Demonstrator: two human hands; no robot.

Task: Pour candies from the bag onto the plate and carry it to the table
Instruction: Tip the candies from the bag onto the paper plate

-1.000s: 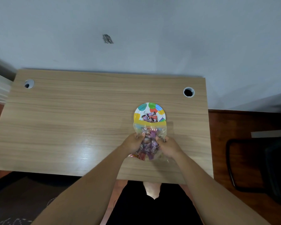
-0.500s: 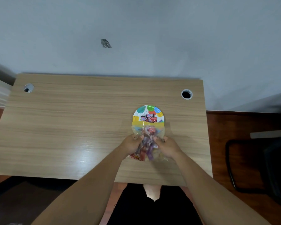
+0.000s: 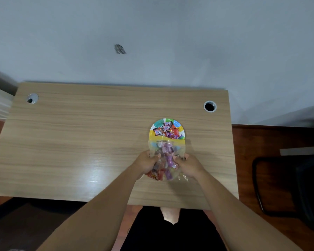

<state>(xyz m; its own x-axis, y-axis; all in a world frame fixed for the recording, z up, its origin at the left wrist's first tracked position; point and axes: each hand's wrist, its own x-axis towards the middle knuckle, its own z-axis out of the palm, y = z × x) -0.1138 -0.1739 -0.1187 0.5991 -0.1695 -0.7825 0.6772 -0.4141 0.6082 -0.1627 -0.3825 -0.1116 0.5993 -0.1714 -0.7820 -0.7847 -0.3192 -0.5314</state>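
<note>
Two hands clamp one clear bag of candies: the left hand on its left side, the right hand on its right. Its yellow mouth overlaps the near rim of the plate, where some candies lie, on the wooden desk.

Both forearms are bare, with no sleeves, watch or rings showing on the left hand or right hand. Black clothing covers the lap at six o'clock.

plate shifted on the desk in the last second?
No. The plate sits in the same spot relative to the right cable hole and the desk edge; only the camera tilted. More candies now lie on it.
</note>
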